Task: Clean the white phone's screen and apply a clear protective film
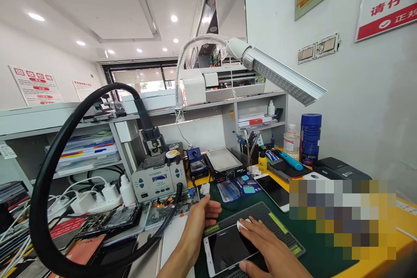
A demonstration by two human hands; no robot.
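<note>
A white-framed phone (pixel 228 249) with a dark screen lies face up on a grey dotted work mat (pixel 260 215). Over its right part is my right hand (pixel 269 245), fingertips pressing a small white pad or wipe (pixel 243 224) at the phone's far edge. The thumb rests low by the phone's near side. At the mat's far left corner my left hand (pixel 203 215) is held with thumb and fingers apart and nothing visible between them. Just beyond it lies a crumpled white scrap (pixel 205 188).
To the left stands a hot-air station (pixel 159 180) with a thick black hose (pixel 42 173) arching close by. Another white phone (pixel 273 191) lies beyond the mat. Bottles, a blue can (pixel 310 139) and a tool holder (pixel 250 147) line the back; a lamp (pixel 286 74) hangs above.
</note>
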